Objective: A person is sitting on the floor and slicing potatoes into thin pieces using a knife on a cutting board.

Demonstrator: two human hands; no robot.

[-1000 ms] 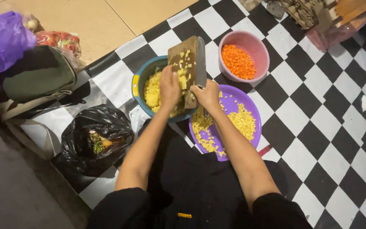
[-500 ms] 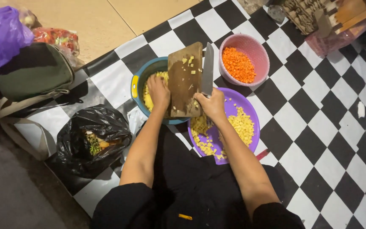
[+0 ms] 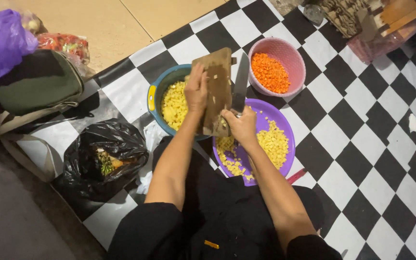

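My left hand (image 3: 196,91) grips the left edge of a wooden cutting board (image 3: 218,84), which is tilted steeply over a blue bowl (image 3: 156,94) of diced yellow pieces. My right hand (image 3: 239,126) holds a large knife (image 3: 240,84) by the handle, its blade lying along the board's right side. Just right of the board sits a purple plate (image 3: 285,123) with more yellow dice. A pink basket (image 3: 292,55) of diced orange carrot stands behind it.
A black-and-white checkered mat (image 3: 362,144) covers the floor. A black plastic bag (image 3: 99,156) with scraps lies at my left. A green bag (image 3: 37,84), a purple bag (image 3: 1,41) and a packet of red produce (image 3: 63,43) sit at far left. Crates and wooden things (image 3: 386,21) are at top right.
The board has been tipped up steeper over the blue bowl. My left hand slid up its left edge, and the knife blade now lies along the board's right side.
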